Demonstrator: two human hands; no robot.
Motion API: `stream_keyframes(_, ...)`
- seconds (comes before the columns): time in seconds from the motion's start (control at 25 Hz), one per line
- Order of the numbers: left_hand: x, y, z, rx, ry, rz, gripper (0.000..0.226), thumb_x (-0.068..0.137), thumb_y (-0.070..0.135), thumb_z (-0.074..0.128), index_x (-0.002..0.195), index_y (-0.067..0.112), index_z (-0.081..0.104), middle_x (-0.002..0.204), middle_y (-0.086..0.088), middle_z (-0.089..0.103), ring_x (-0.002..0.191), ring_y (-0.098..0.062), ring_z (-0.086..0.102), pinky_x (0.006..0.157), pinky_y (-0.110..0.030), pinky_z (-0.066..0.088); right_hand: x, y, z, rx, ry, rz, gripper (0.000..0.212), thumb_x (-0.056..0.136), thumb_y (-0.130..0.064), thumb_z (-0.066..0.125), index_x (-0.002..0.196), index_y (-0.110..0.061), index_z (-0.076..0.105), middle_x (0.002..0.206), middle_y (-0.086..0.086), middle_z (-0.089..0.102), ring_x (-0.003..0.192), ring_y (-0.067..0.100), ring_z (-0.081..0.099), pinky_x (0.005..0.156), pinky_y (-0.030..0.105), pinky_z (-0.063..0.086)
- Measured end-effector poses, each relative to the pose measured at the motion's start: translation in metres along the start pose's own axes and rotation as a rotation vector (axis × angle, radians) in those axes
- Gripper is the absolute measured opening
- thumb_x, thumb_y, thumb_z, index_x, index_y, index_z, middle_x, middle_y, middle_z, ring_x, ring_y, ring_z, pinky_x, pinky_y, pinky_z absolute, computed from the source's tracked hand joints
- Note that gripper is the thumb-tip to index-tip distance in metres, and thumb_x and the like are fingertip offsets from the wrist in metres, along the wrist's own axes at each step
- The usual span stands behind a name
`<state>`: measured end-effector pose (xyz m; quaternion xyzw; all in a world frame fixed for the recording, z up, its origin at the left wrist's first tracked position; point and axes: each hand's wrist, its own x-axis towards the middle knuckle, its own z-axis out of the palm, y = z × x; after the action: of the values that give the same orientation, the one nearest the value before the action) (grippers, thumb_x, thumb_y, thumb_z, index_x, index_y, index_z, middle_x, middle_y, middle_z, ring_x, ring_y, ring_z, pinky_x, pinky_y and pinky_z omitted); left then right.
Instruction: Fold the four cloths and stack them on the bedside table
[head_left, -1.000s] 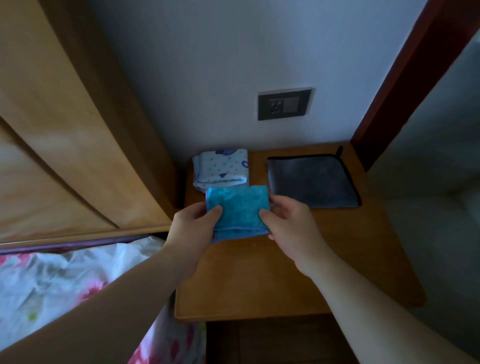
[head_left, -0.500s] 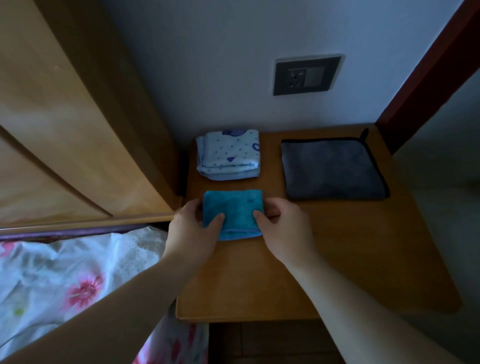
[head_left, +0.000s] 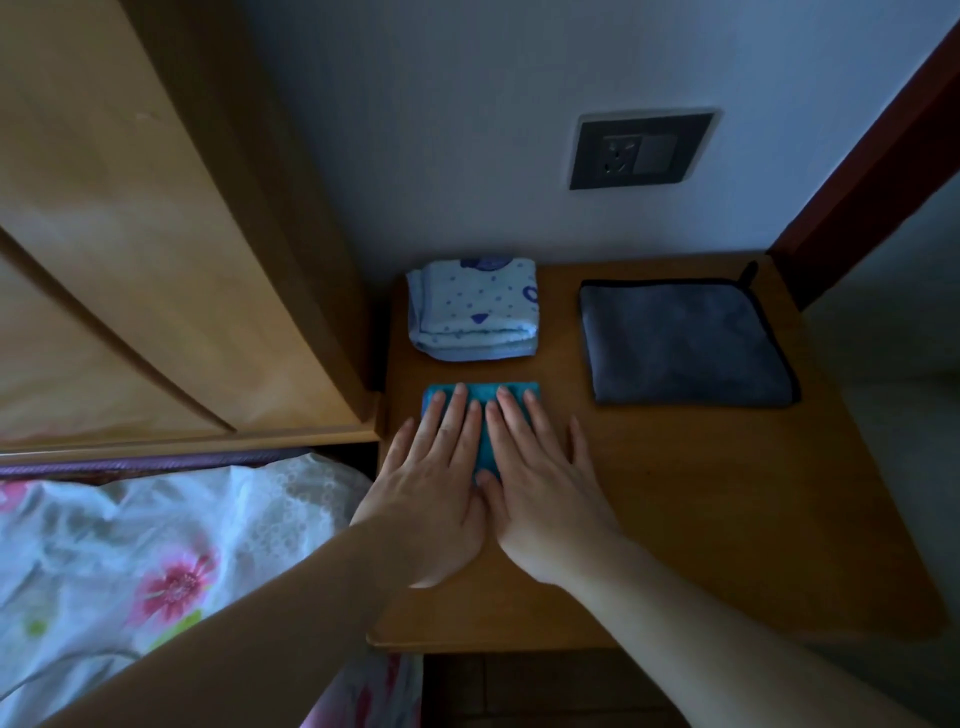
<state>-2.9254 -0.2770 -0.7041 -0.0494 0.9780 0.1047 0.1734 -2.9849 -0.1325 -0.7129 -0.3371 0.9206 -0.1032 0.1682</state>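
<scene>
Pressing down with straight fingers, the left hand (head_left: 434, 488) and right hand (head_left: 543, 486) lie side by side on the folded teal cloth (head_left: 486, 447), gripping nothing. They hide most of it; only its far edge and a middle strip show. It lies on the bedside table (head_left: 701, 519), just before the spotted cloth (head_left: 475, 317) and apart from the grey cloth (head_left: 680, 348).

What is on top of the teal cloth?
The left hand and right hand lie flat on the teal cloth, fingers straight. They hide most of it; only its far edge and a middle strip show.
</scene>
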Motion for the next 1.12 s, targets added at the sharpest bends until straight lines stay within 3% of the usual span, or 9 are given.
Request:
stream_keyframes(0.2,-0.001,0.003,-0.008,0.018,-0.067,-0.019,0.071,0.102,0.047,0.007,0.159,0.023,-0.030,0.164,0.004,-0.041,0.150,-0.016,-0.039,0.127,-0.043,-0.015,-0.003,0.000,-0.002,-0.037,-0.044,0.002,0.073,0.093,-0.060,-0.010,0.156,-0.026,-0.027,0.170,-0.006,-0.027,0.156,0.016,-0.028,0.127,0.054,-0.008)
stream_keyframes(0.44,-0.012,0.006,-0.010,0.076,-0.128,-0.035,0.091,0.077,0.057,-0.016,0.156,0.018,-0.033,0.160,0.001,-0.043,0.151,-0.018,-0.037,0.128,-0.044,-0.014,-0.020,0.003,-0.008,-0.060,-0.083,0.053,0.074,0.104,-0.065,0.007,0.159,-0.025,-0.024,0.169,-0.007,-0.028,0.157,0.019,-0.025,0.126,0.056,-0.012)
stream_keyframes(0.6,-0.025,0.006,-0.020,0.091,-0.148,-0.105,0.083,0.090,0.047,0.005,0.158,0.015,-0.029,0.165,-0.002,-0.038,0.152,-0.017,-0.034,0.128,-0.041,-0.013,-0.038,0.013,-0.024,-0.062,-0.155,0.150,0.073,0.105,-0.063,0.008,0.162,-0.026,-0.018,0.171,-0.008,-0.022,0.157,0.020,-0.024,0.127,0.058,-0.009)
stream_keyframes(0.68,-0.030,0.014,-0.035,-0.060,-0.082,-0.114,0.077,0.102,0.042,0.020,0.162,0.018,-0.023,0.169,0.002,-0.029,0.151,-0.009,-0.031,0.125,-0.032,-0.015,-0.044,0.013,-0.042,0.045,-0.090,0.169,0.067,0.108,-0.057,0.014,0.165,-0.029,-0.008,0.174,-0.008,-0.010,0.159,0.019,-0.016,0.129,0.053,-0.001)
stream_keyframes(0.76,-0.031,0.025,-0.054,-0.308,0.035,-0.143,0.074,0.108,0.036,0.035,0.166,0.025,-0.009,0.174,0.007,-0.010,0.155,-0.005,-0.017,0.125,-0.028,-0.006,-0.049,0.010,-0.066,0.224,0.059,0.176,0.058,0.110,-0.049,0.026,0.165,-0.031,0.015,0.172,-0.007,0.019,0.160,0.016,0.013,0.126,0.032,0.023)
stream_keyframes(0.84,-0.029,0.043,-0.079,-0.614,0.136,-0.223,0.065,0.108,0.037,0.043,0.166,0.032,0.013,0.171,0.006,0.023,0.156,-0.015,0.026,0.125,-0.033,0.031,-0.052,0.007,-0.094,0.492,0.177,0.237,0.050,0.111,-0.042,0.037,0.158,-0.028,0.036,0.157,-0.007,0.047,0.142,0.006,0.044,0.089,0.000,0.039)
stream_keyframes(0.88,-0.028,0.054,-0.095,-0.761,0.195,-0.262,0.060,0.107,0.039,0.045,0.164,0.034,0.025,0.164,0.004,0.038,0.141,-0.016,0.046,0.110,-0.031,0.048,-0.053,0.006,-0.110,0.642,0.225,0.270,0.048,0.110,-0.040,0.041,0.156,-0.027,0.041,0.153,-0.007,0.052,0.134,0.002,0.049,0.074,-0.004,0.039)
stream_keyframes(0.96,-0.025,0.075,-0.129,-0.965,0.318,-0.307,0.053,0.105,0.044,0.049,0.157,0.035,0.042,0.151,0.004,0.053,0.121,-0.012,0.057,0.098,-0.030,0.052,-0.053,0.006,-0.144,0.890,0.341,0.294,0.049,0.108,-0.040,0.048,0.155,-0.025,0.045,0.153,-0.007,0.053,0.131,0.000,0.049,0.077,-0.002,0.040)
stream_keyframes(1.12,-0.031,0.112,-0.195,-1.111,0.429,-0.281,0.050,0.105,0.048,0.050,0.153,0.034,0.047,0.136,0.010,0.058,0.127,-0.014,0.056,0.113,-0.043,0.048,-0.064,0.010,-0.208,1.103,0.485,0.287,0.061,0.104,-0.047,0.055,0.160,-0.033,0.035,0.161,-0.009,0.043,0.142,0.006,0.043,0.106,0.022,0.038)
